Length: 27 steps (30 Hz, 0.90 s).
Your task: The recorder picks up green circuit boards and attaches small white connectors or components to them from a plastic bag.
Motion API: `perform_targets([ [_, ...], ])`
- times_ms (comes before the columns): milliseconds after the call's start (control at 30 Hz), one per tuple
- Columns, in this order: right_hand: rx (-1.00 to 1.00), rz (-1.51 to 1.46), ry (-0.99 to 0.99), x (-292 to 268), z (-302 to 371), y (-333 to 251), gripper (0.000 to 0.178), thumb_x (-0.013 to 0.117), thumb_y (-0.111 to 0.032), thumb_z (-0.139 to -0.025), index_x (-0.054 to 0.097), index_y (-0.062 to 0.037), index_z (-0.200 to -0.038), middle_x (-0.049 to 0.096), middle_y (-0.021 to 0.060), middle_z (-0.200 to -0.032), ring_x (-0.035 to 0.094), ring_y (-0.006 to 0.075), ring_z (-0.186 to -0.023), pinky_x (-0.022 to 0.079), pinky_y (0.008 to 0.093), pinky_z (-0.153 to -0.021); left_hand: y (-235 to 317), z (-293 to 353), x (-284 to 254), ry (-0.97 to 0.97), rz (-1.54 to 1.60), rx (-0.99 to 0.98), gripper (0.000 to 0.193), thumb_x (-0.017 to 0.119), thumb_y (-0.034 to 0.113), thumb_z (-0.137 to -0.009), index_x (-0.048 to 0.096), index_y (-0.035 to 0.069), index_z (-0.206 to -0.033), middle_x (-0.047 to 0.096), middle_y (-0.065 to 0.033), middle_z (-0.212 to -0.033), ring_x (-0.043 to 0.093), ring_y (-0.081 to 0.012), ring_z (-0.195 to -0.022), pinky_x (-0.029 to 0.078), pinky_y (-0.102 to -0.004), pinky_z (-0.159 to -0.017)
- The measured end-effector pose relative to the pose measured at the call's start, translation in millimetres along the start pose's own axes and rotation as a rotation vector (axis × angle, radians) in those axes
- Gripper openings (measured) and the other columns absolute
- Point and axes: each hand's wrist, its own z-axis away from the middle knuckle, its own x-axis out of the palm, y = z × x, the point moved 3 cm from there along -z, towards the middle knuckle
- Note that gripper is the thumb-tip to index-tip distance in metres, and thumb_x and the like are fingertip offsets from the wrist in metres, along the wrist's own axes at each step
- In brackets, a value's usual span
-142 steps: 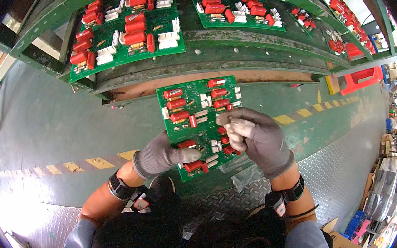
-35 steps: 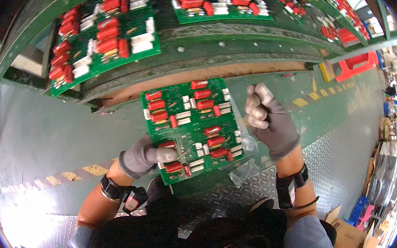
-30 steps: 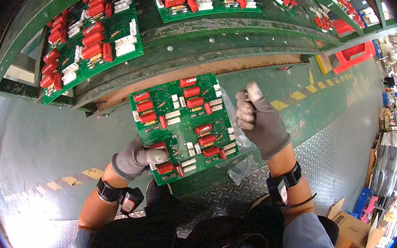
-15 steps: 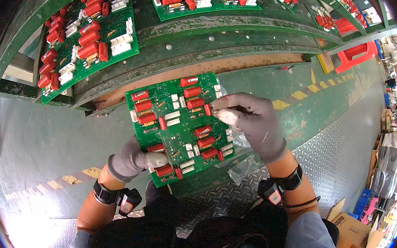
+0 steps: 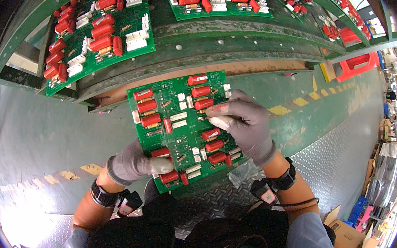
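Note:
A green circuit board [image 5: 174, 135] with red capacitors, white connectors and small resistors is held up in front of me, tilted, component side up. My left hand [image 5: 133, 164], in a grey glove, grips its near left edge with the thumb over a red capacitor [image 5: 169, 176] and the fingers hidden beneath. Over the board's right half, my gloved right hand [image 5: 250, 126] is closed, thumb and forefinger pinched beside a red capacitor [image 5: 203, 104]. Whatever lies between those fingertips is hidden. Red stains mark the right forefinger.
A green metal rack [image 5: 193, 32] runs along the far side. Similar populated boards rest on it, one at the left [image 5: 133, 53] and another at the back [image 5: 209, 11]. A red plastic stool [image 5: 357, 67] stands far right, a cardboard box [image 5: 348, 236] near right.
My right fingertips have shifted slightly left and nearer over the board, now covering the small upright capacitor seen before. The view has moved a little; my left hand keeps its grip.

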Motion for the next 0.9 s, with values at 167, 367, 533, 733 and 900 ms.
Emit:
perform_targets([
  [167, -0.025, -0.019, 0.007, 4.1, 2.6, 0.2, 0.017, 0.073, -0.006, -0.068, 0.071, -0.0074, -0.085, 0.053, 0.0034, -0.065, 0.048, 0.0156, -0.063, 0.038, 0.0263, -0.058, -1.8, -3.2, 3.2, -0.009, 0.036, -0.04, 0.083, 0.079, 0.027, -0.062, 0.04, 0.004, -0.132, 0.052, -0.0104, -0.126, 0.05, -0.023, -0.116, 0.039, -0.038, -0.098],
  [367, 0.046, 0.027, 0.016, 4.2, 2.1, -3.9, 0.016, 0.074, -0.007, -0.068, 0.071, -0.0083, -0.084, 0.054, 0.0036, -0.065, 0.05, 0.0155, -0.062, 0.039, 0.0268, -0.056, -3.0, -3.0, 4.4, -0.005, 0.005, -0.064, 0.084, 0.079, 0.027, -0.061, 0.04, 0.003, -0.132, 0.053, -0.0109, -0.125, 0.052, -0.0244, -0.113, 0.041, -0.0384, -0.096],
  [533, -0.037, 0.102, 0.038, 4.5, 2.0, -1.1, 0.012, 0.073, -0.009, -0.069, 0.07, -0.0084, -0.081, 0.054, 0.0051, -0.065, 0.053, 0.0184, -0.059, 0.04, 0.0286, -0.052, -2.5, -4.8, 6.2, -0.043, 0.002, 0.001, 0.073, 0.075, 0.021, -0.068, 0.042, 0.004, -0.131, 0.054, -0.0096, -0.124, 0.051, -0.0213, -0.113, 0.04, -0.0369, -0.096],
  [733, -0.066, 0.128, 0.014, 3.9, 0.0, -8.4, 0.01, 0.072, -0.01, -0.07, 0.069, -0.0092, -0.079, 0.054, 0.0052, -0.063, 0.054, 0.0215, -0.058, 0.042, 0.0307, -0.052, -2.7, -1.5, 1.3, -0.087, -0.036, 0.031, 0.065, 0.073, 0.018, -0.073, 0.044, 0.005, -0.129, 0.054, -0.0073, -0.124, 0.049, -0.0175, -0.113, 0.039, -0.0353, -0.096],
  [900, -0.141, 0.188, -0.04, 4.1, -2.6, -5.1, 0.007, 0.07, -0.012, -0.072, 0.069, -0.0092, -0.079, 0.056, 0.0046, -0.064, 0.056, 0.0214, -0.06, 0.044, 0.0306, -0.053, -6.0, -1.2, -0.8, -0.013, -0.051, 0.038, 0.084, 0.081, 0.026, -0.062, 0.04, 0.004, -0.132, 0.053, -0.0103, -0.126, 0.05, -0.0236, -0.115, 0.039, -0.0394, -0.097],
])
